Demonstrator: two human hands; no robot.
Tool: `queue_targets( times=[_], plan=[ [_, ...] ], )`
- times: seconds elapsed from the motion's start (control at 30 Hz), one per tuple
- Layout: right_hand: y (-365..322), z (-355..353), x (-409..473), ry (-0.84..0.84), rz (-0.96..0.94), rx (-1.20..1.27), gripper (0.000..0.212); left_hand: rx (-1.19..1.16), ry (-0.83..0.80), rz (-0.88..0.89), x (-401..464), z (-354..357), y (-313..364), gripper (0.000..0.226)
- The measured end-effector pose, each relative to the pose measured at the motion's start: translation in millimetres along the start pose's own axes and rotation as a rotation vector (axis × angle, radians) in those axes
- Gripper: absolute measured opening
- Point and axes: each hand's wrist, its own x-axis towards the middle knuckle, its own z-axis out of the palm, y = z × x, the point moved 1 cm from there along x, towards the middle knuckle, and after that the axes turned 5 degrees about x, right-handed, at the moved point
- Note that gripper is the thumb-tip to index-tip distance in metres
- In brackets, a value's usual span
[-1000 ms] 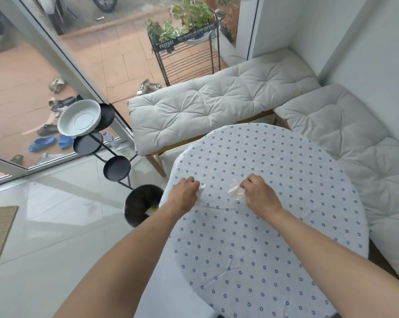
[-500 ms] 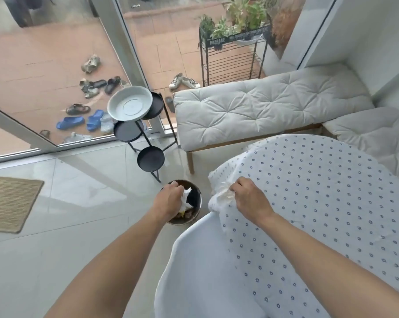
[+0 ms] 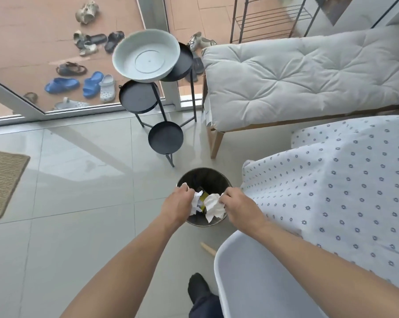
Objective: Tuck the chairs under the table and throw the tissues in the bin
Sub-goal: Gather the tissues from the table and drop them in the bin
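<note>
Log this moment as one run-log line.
stage: binning | left hand: holds crumpled white tissue | right hand: holds second white tissue | both over round black bin | white plastic chair: not tucked

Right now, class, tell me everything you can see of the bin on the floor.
The bin is a small round container, dark, metal by its look, standing upright and open-topped on the pale tiled floor beside the table's cloth. Something yellow lies inside. Left hand and right hand hover over its mouth, each holding a crumpled white tissue, hiding its near rim.
</note>
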Motion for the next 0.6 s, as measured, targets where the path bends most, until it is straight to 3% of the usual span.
queue_targets(
  times=[0.23,0.37,0.6],
  plan=[
    [55,109,36,-0.182,-0.013,-0.064,0.022,-0.002,-0.012,0.02,79,89,-52,0.009],
    [69,156,57,-0.271,-0.016,-0.094,0.023,-0.06,-0.016,0.032,114,131,-66,0.02],
    [69,184,64,-0.367,0.013,-0.213,0.036,-0.031,-0.177,0.066,139,152,-68,0.043]
  ],
)
